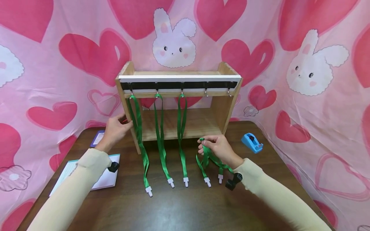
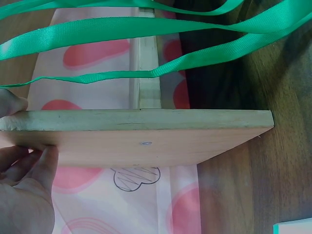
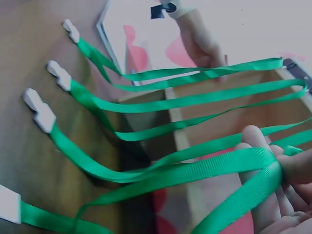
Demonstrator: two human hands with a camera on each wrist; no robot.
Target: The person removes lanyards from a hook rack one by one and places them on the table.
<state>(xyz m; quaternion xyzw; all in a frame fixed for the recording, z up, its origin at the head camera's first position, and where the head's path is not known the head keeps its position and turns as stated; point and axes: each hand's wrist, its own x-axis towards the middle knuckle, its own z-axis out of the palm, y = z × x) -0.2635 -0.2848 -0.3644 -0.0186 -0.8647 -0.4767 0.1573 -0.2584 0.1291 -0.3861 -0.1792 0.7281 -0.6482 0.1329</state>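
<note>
The left hand (image 1: 115, 130) gripped the wooden hook rack's (image 1: 179, 75) side; the right hand's (image 1: 219, 148) fingers pinched tangled green ribbon lanyards (image 1: 209, 158), which risked snagging.

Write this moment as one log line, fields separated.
left hand: grips wooden rack side | right hand: pinches loose green lanyards | hooks: three lanyards hanging

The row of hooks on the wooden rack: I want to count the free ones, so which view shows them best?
The head view: the hooks sit along the wooden rack, three carrying green lanyards, two bare. The left wrist view shows only the rack's side; the right wrist view shows straps, no hooks.
</note>
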